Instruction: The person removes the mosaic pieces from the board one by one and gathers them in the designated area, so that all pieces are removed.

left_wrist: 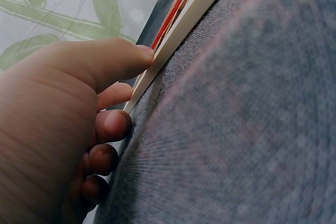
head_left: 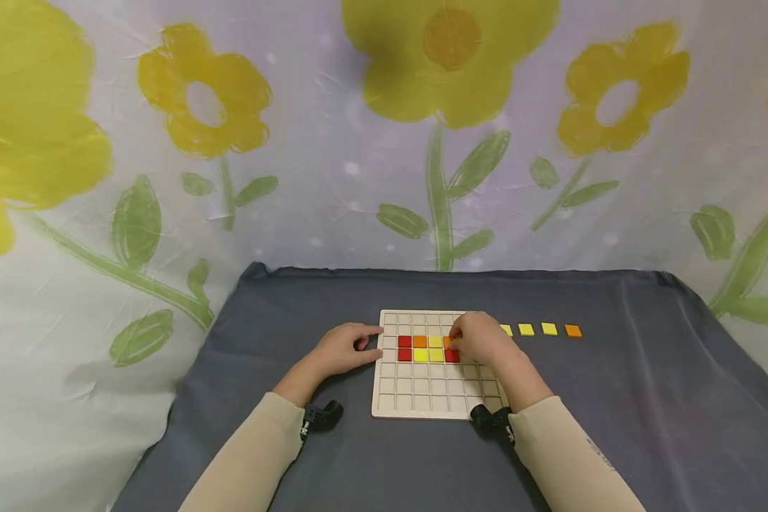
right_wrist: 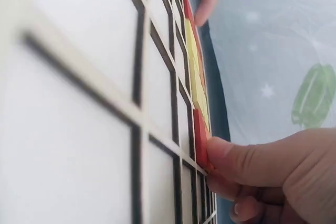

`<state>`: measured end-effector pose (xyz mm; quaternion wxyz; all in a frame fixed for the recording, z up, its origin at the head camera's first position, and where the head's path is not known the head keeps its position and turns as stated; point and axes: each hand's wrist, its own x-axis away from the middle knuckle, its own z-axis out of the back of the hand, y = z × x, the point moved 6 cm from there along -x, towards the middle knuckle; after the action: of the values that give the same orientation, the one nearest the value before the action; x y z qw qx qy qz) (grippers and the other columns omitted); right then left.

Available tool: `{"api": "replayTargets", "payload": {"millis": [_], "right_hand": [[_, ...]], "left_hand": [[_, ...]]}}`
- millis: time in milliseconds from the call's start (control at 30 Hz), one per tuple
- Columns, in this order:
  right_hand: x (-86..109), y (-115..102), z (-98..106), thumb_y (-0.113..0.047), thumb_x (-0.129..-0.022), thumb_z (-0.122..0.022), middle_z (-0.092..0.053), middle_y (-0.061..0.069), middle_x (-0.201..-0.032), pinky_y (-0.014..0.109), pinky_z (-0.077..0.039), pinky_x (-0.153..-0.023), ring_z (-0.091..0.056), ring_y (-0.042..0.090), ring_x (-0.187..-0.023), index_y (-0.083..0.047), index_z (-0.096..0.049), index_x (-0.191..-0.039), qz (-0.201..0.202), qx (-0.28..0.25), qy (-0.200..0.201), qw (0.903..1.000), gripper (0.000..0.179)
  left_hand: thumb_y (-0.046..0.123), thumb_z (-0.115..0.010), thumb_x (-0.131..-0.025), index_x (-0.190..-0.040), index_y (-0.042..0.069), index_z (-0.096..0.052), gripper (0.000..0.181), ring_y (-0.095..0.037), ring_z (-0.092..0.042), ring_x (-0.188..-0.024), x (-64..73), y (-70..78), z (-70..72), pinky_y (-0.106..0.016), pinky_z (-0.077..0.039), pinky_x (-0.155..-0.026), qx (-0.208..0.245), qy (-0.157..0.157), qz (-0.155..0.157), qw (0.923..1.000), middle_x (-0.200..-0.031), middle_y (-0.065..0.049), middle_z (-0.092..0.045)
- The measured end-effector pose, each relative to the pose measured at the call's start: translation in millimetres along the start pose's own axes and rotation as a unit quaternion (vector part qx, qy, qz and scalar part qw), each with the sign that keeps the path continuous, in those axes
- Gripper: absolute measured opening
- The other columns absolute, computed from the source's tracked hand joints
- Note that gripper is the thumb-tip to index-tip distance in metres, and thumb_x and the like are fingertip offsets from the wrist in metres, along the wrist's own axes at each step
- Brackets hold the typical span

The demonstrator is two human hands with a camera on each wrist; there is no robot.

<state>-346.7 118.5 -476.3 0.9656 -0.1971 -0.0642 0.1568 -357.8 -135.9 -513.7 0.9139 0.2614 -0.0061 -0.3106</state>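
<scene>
A square wooden grid board (head_left: 409,406) lies on the table, with two rows of red, orange and yellow square tiles set in its cells. My left hand (head_left: 344,348) rests at the board's left side, thumb and index finger touching its edge; the left wrist view shows the thumb (left_wrist: 123,59) against the rim and the other fingers loosely bent. At the right end of the upper row, my right hand (head_left: 483,338) pinches an orange tile (head_left: 446,341), partly hidden by the fingertips. Just below it sits a red tile (head_left: 451,355); the right wrist view shows this red tile (right_wrist: 200,137) beside the thumb.
Right of the board, a line of loose tiles lies on the dark grey cloth (head_left: 614,384): yellow ones, such as this yellow tile (head_left: 549,328), and an orange tile (head_left: 573,331) at the end. A flower-patterned curtain (head_left: 320,178) hangs behind and around the table.
</scene>
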Motion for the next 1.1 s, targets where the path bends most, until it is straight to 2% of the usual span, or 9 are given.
{"api": "replayTargets", "payload": {"millis": [267, 533, 767, 1000, 1100], "right_hand": [[5.0, -2, -4, -0.008, -0.092, -0.078, -0.073, 0.007, -0.096, 0.041, -0.055, -0.080, -0.067, 0.024, -0.087, -0.003, -0.076, -0.104, 0.036, 0.005, 0.043, 0.9984, 0.014], [8.9, 3, 0, -0.003, -0.089, -0.076, -0.074, 0.011, -0.101, 0.045, -0.055, -0.087, -0.069, 0.029, -0.096, 0.000, -0.077, -0.107, 0.029, -0.011, 0.070, 0.9970, 0.018], [10.0, 1, 2, -0.004, -0.089, -0.077, -0.074, 0.009, -0.104, 0.044, -0.055, -0.089, -0.068, 0.029, -0.100, -0.001, -0.079, -0.109, 0.026, -0.017, 0.073, 0.9968, 0.020], [14.6, 2, 11, -0.008, -0.090, -0.077, -0.073, 0.008, -0.105, 0.041, -0.055, -0.082, -0.067, 0.028, -0.100, -0.002, -0.078, -0.115, 0.033, -0.038, 0.060, 0.9969, 0.026], [17.3, 4, 18, -0.011, -0.092, -0.076, -0.072, 0.006, -0.106, 0.042, -0.053, -0.083, -0.065, 0.029, -0.104, -0.005, -0.077, -0.118, 0.027, -0.051, 0.055, 0.9968, 0.027]], "left_hand": [[0.034, -0.075, -0.095, -0.139, 0.012, -0.066, 0.050, -0.009, -0.037, -0.059, 3.3, 0.6, 1.3, -0.030, -0.034, -0.063, 0.001, 0.003, 0.009, 1.0000, -0.066, 0.006, -0.044], [0.037, -0.074, -0.096, -0.141, 0.013, -0.065, 0.051, -0.008, -0.038, -0.061, -0.4, 2.6, -0.2, -0.029, -0.034, -0.065, -0.002, -0.001, 0.006, 1.0000, -0.068, 0.006, -0.044], [0.036, -0.074, -0.096, -0.141, 0.013, -0.065, 0.051, -0.009, -0.037, -0.059, 0.4, 5.5, 2.1, -0.030, -0.034, -0.064, 0.004, -0.001, 0.008, 1.0000, -0.067, 0.006, -0.044], [0.036, -0.074, -0.096, -0.141, 0.013, -0.065, 0.051, -0.008, -0.036, -0.058, 0.6, 2.3, 0.1, -0.029, -0.033, -0.062, 0.002, 0.000, 0.009, 1.0000, -0.066, 0.006, -0.043], [0.036, -0.074, -0.096, -0.141, 0.014, -0.065, 0.051, -0.008, -0.036, -0.058, 0.6, 1.6, -0.1, -0.029, -0.033, -0.062, 0.002, 0.000, 0.010, 1.0000, -0.066, 0.006, -0.043]]}}
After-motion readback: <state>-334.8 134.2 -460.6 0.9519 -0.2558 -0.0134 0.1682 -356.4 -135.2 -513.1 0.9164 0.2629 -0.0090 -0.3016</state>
